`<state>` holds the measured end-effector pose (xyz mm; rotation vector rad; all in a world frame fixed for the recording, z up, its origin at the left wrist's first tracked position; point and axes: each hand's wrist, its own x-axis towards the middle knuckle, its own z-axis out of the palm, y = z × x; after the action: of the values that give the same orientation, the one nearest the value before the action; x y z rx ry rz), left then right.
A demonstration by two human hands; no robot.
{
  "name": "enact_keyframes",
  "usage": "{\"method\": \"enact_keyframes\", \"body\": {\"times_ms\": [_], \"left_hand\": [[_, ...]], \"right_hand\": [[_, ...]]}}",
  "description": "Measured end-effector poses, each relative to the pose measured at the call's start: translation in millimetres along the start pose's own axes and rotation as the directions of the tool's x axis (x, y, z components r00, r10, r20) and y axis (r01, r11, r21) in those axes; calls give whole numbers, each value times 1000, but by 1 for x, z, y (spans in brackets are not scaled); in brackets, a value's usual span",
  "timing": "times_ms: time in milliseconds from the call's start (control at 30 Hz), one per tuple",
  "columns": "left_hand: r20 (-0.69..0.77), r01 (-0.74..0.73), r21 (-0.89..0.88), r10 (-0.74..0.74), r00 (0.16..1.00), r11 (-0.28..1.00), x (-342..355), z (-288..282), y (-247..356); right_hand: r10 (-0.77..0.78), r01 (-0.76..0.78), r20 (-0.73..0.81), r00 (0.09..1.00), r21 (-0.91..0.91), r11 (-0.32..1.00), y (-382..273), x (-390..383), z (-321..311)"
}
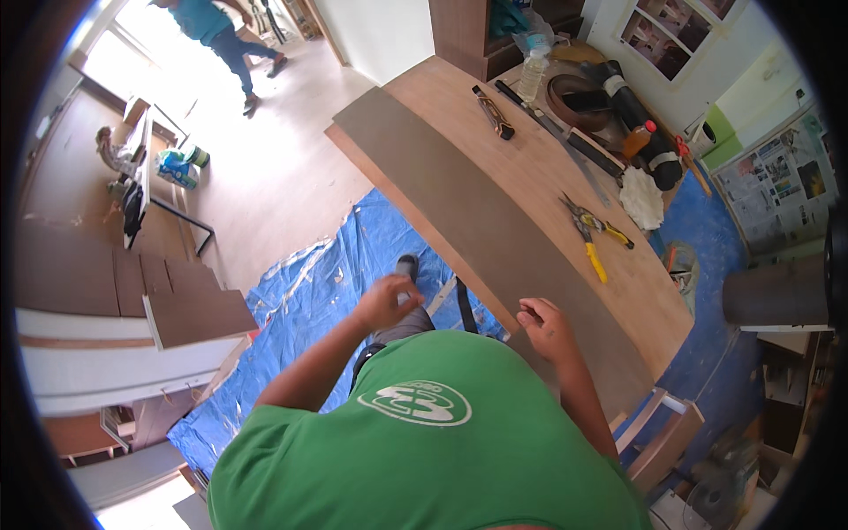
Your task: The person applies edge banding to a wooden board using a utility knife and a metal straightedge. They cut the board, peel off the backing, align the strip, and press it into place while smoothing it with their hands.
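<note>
My left hand hangs in the air over the blue floor sheet, left of the table's front edge. Its fingers are loosely bent, the thumb a little apart, and nothing shows in them. Over the near part of a long grey-brown strip is my right hand, also loosely curled with nothing visible in it. Whether it touches the strip I cannot tell. The strip lies along the front edge of the wooden tabletop. Beyond it are yellow-handled snips, pliers and a utility knife.
At the table's back are a plastic bottle, a brown coiled band, a black roll and a white cloth. A blue sheet covers the floor. A person walks at the far left.
</note>
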<state>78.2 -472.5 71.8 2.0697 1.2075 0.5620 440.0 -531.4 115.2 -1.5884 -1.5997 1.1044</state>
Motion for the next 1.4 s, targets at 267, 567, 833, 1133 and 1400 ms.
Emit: {"method": "enact_keyframes", "body": {"times_ms": [267,567,833,1133,1400], "left_hand": [[-23,133,179,-130,991,975,292,-147,-174],[491,-396,294,218,843,870,435,-191,-243],[627,-401,380,87,774,834,454,-187,-237],[651,-433,376,99,753,819,458,-180,-234],[711,-459,409,40,702,789,464,-176,-228]], "right_hand": [[524,-518,-255,813,97,850,-26,68,73],[581,-582,-228,781,71,810,-103,159,126],[522,-516,-267,810,97,851,-104,215,137],[437,-406,-316,842,163,899,-88,268,160],[41,-165,-399,916,-281,945,-70,376,165]]}}
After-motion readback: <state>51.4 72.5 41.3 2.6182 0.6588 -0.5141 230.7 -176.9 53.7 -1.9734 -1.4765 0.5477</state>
